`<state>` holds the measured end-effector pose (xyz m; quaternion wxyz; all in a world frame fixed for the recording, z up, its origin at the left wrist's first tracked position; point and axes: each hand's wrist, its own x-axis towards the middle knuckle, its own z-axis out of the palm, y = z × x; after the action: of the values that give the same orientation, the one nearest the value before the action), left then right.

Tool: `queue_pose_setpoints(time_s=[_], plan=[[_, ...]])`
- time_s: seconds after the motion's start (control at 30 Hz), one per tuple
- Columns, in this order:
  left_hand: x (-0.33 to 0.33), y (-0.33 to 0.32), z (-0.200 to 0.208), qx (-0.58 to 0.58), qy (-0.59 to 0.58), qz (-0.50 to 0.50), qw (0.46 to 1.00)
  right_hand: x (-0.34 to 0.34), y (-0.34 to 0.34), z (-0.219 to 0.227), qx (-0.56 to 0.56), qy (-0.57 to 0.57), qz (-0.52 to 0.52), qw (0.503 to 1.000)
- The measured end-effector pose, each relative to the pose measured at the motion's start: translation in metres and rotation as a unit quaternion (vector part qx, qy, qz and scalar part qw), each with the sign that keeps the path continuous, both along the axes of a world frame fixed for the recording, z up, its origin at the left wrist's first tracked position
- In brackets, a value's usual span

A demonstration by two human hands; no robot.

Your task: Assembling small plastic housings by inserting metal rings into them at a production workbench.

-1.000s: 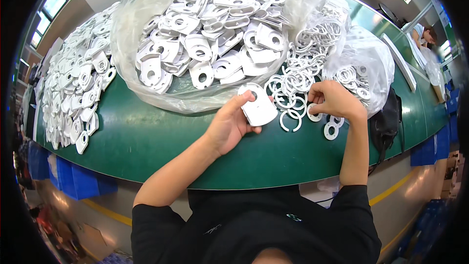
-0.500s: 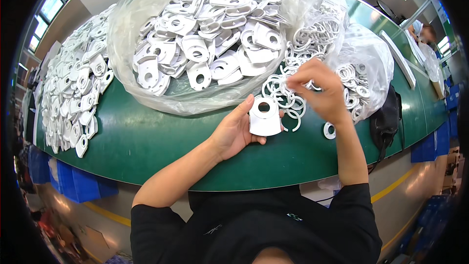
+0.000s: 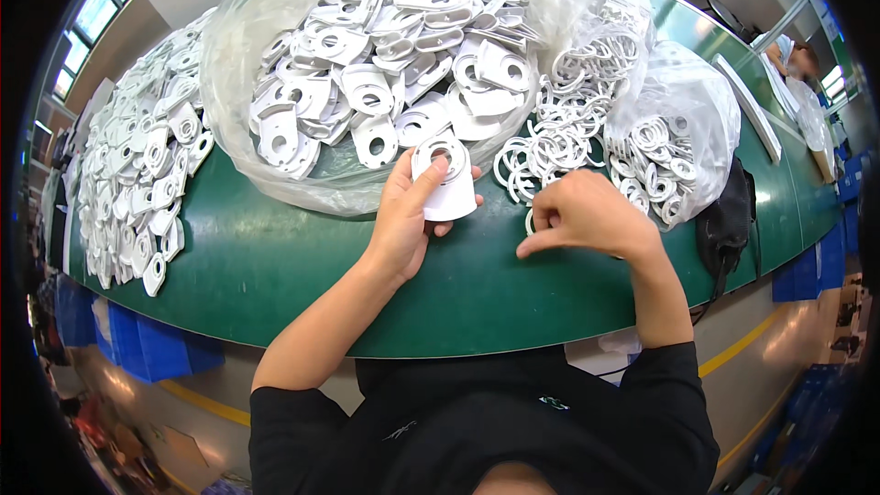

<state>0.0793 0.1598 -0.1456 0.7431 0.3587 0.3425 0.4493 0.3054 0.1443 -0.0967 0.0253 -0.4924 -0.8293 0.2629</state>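
Note:
My left hand holds a flat white plastic plate with a round hole, thumb across its face, just in front of the big clear bag. A white ring appears seated around the hole. My right hand is curled to the right of it, over loose white rings on the green table. A ring edge shows at its fingers; whether they grip it is unclear.
A large clear bag heaped with white holed plates lies at the back. A smaller bag of rings sits right, beside a black pouch. A spread of plates covers the table's left. Another person is far right.
My left hand has turned the plate upright and lifted it toward the bag. My right hand has come down from the ring pile to the table beside the plate.

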Motion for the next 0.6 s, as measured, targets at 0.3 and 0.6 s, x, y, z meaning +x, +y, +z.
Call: queue_pose_setpoints(time_s=[0.3, 0.6], plan=[[0.001, 0.000, -0.006, 0.017, -0.008, -0.019, 1.000, 0.028, 0.013, 0.001, -0.008, 0.179, -0.055, 0.982], [0.008, -0.004, -0.005, 0.018, -0.010, -0.068, 0.997, 0.049, 0.042, -0.017, 0.092, 0.445, -0.282, 0.845]])
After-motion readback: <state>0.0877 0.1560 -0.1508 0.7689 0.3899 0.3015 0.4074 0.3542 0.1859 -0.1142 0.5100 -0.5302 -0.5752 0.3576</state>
